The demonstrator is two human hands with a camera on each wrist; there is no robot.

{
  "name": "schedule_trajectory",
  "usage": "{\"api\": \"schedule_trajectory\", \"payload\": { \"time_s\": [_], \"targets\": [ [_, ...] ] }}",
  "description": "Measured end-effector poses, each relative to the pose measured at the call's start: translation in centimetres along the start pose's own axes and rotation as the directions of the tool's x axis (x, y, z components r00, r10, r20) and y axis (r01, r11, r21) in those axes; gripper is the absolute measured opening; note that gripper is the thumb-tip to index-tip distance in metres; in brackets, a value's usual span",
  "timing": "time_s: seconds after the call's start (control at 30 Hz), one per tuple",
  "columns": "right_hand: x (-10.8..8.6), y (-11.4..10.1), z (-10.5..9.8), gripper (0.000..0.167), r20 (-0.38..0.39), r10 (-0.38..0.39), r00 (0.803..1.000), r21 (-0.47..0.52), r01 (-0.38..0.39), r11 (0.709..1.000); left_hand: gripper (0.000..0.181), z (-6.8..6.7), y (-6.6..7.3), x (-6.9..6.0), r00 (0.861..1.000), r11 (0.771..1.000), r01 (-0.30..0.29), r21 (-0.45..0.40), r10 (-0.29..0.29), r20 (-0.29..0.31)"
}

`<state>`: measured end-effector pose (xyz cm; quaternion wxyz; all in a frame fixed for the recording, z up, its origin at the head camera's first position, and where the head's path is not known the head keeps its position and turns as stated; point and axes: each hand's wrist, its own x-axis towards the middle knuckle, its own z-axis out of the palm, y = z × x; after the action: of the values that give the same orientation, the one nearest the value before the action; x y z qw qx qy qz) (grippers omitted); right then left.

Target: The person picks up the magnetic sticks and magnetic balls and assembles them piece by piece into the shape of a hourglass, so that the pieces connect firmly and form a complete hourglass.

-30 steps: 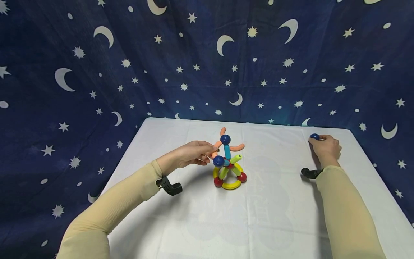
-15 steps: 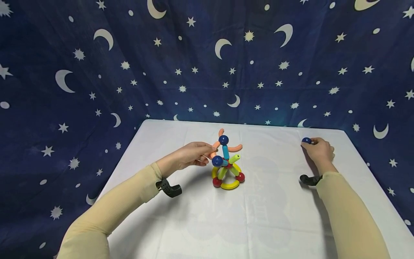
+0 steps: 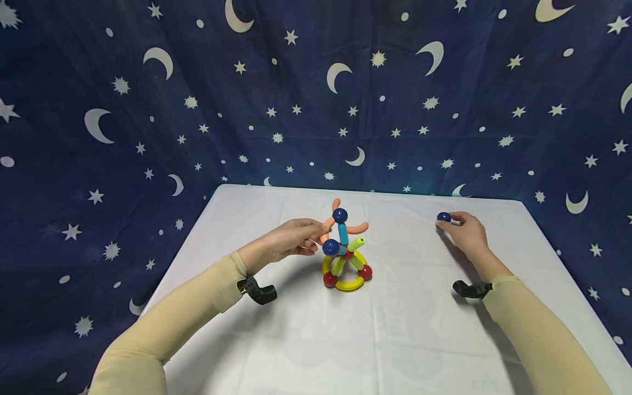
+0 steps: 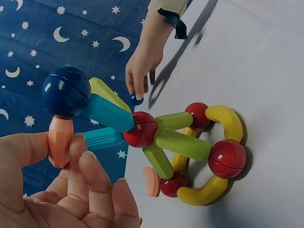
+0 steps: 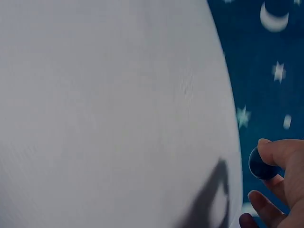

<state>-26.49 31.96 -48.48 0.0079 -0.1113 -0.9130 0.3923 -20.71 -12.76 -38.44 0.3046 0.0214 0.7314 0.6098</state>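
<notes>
My left hand [image 3: 297, 239] pinches a salmon-coloured curved magnetic stick [image 4: 61, 142] joined to a blue ball [image 4: 66, 91] of a magnetic ball-and-stick figure. The figure stands on a base of yellow curved sticks [image 3: 349, 285] and red balls [image 3: 365, 272]. Green sticks [image 4: 183, 144] rise from it to a red centre ball [image 4: 140, 129], where blue sticks [image 3: 343, 234] join. Another blue ball [image 3: 339, 215] tops the figure, with salmon curved sticks about it. Over the table's right side, my right hand [image 3: 466, 233] pinches a loose blue ball [image 5: 262, 164] between thumb and fingers, apart from the figure.
A white cloth covers the table [image 3: 395, 340]. Behind it hangs a dark blue curtain [image 3: 296, 66] with moons and stars. Black wrist straps [image 3: 259, 291] sit at both sleeves. The right hand's shadow falls on the cloth.
My right hand has moved left with the blue ball, nearer the figure. My left hand keeps its grip on the salmon stick. The head view has shifted slightly.
</notes>
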Motion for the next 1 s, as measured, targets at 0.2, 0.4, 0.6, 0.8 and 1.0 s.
{"api": "schedule_trajectory", "payload": {
  "time_s": [0.2, 0.4, 0.6, 0.8, 1.0],
  "targets": [
    [-2.6, -3.3, 1.7, 0.066, 0.053, -0.193, 0.98, 0.17, 0.182, 0.969, 0.038, 0.0, -0.3, 0.0, 1.0, 1.0, 0.004, -0.01, -0.004, -0.008],
    [-5.7, -7.3, 2.9, 0.054, 0.073, -0.37, 0.926, 0.26, 0.34, 0.904, 0.041, 0.0, -0.4, 0.0, 1.0, 1.0, -0.003, -0.023, 0.003, -0.004],
    [-8.5, -10.2, 3.5, 0.049, 0.116, -0.435, 0.893, 0.313, 0.383, 0.869, 0.05, 0.0, -0.4, 0.0, 1.0, 0.999, -0.015, -0.032, 0.015, 0.006],
    [-10.4, -11.4, 3.7, 0.05, 0.161, -0.457, 0.875, 0.364, 0.378, 0.851, 0.047, 0.1, -0.4, 0.1, 1.0, 1.0, -0.014, -0.026, 0.014, 0.004],
    [-11.6, -12.4, 4.2, 0.044, 0.165, -0.536, 0.828, 0.401, 0.441, 0.803, 0.044, 0.1, -0.3, 0.1, 1.0, 1.0, -0.005, -0.031, 0.005, 0.001]
  ]
}}
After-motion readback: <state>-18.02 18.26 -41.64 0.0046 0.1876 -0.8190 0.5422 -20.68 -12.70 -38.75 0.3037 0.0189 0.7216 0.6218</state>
